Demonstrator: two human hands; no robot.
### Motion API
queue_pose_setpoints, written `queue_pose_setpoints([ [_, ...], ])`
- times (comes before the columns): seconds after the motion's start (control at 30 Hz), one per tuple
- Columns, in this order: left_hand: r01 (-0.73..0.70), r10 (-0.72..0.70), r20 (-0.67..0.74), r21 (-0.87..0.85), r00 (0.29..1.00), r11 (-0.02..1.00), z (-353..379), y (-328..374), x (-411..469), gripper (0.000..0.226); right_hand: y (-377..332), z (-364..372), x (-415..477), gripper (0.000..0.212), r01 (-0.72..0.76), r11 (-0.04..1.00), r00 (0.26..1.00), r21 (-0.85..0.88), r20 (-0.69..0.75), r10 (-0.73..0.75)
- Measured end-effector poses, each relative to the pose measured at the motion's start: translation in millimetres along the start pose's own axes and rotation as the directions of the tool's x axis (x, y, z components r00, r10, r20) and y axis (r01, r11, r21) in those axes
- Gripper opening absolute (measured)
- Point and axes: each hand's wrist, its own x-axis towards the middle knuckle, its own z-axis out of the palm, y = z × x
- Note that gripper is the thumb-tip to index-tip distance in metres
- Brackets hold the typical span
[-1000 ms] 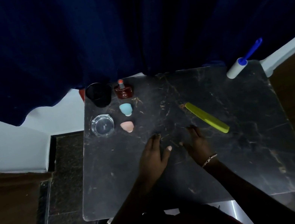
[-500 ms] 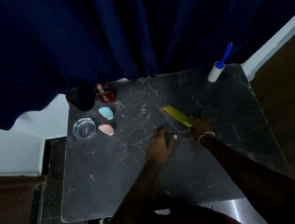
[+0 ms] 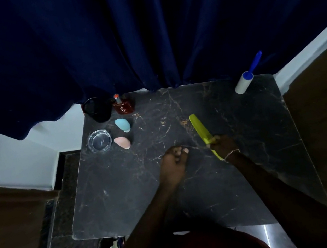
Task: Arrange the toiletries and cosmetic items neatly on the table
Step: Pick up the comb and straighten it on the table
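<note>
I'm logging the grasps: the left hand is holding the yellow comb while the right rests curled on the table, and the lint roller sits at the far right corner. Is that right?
Not quite: the hands are swapped. In the head view the right hand holds the comb, and the left hand rests curled on the table. The lint roller does sit at the far right corner.

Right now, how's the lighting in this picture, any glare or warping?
Head view: dim overall, the dark marble table and both arms nearly merging in shadow; the yellow comb and lint roller stand out; no strong glare, only a faint glint on the glass ashtray; wide-angle warping bows the table's edges.
</note>
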Motion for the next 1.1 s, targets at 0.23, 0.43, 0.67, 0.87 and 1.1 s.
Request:
queue_pose_setpoints([
  [0.23, 0.538, -0.421, 0.335, -0.542, 0.843, 0.646, -35, 31, -2, 0.069, -32, 12, -42, 0.016, 0.428, 0.893, 0.902, 0.138, -0.006, -0.432],
  [0.43, 0.395, -0.21, 0.379, -0.52, 0.901, 0.757, -57, 19, 5, 0.015, -54, 26, -44, 0.038, 0.608, 0.777, 0.748, -0.164, -0.208, -0.63],
  [0.67, 0.236, -0.145, 0.218, -0.486, 0.965, 0.842, -66, 3, 11, 0.018, -72, 60, -56, 0.038, 0.619, 0.776, 0.783, 0.121, -0.178, -0.597],
  [0.87, 0.125, -0.105, 0.078, -0.329, 0.991, 0.936, -75, -11, 22, 0.025, -71, 89, -52, 0.06, 0.42, 0.888, 0.907, 0.187, -0.116, -0.405],
  [1.1, 0.074, -0.07, 0.041, -0.121, 0.997, 0.99, -90, -37, 46, 0.032, -101, 110, -41, 0.037, -0.179, 0.73, 0.972, 0.66, 0.234, 0.027],
])
